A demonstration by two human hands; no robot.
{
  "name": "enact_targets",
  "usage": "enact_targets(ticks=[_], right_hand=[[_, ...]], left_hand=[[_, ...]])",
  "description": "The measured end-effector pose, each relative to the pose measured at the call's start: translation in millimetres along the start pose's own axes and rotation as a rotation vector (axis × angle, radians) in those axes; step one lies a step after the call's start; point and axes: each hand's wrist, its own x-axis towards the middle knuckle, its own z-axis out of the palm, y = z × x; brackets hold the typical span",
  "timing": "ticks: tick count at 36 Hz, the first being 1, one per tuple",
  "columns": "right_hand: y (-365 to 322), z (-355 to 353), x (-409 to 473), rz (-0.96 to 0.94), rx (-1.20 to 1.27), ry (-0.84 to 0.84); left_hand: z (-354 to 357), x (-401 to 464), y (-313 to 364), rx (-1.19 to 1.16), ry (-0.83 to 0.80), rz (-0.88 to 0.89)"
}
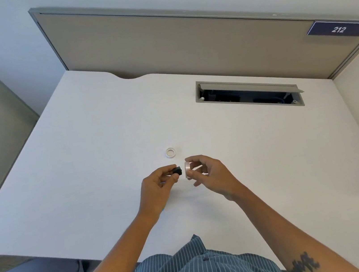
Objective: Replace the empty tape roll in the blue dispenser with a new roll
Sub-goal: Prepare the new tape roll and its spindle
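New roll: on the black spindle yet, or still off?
Off. The new roll in the right hand sits apart from the black spindle in the left hand.

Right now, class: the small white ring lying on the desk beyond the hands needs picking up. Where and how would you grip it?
The white ring lies flat on the desk, hole facing up, nothing touching it. Probably best to come from straight above and pinch across its outer rim, or put one fingertip inside the hole and the thumb outside.
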Motion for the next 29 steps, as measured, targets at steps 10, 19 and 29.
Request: enact_targets(ticks=[10, 19, 29], right_hand=[[-5, -8, -15, -0.024, 0.039, -0.02], [-4, -14, -22, -0.044, 0.055, -0.031], [-5, -17, -24, -0.06, 0.046, -0.027]], left_hand=[[18, -11, 6, -0.014, -0.027, 0.022], [26, -15, 7, -0.028, -0.004, 0.045], [31, -17, 8, 0.016, 0.007, 0.089]])
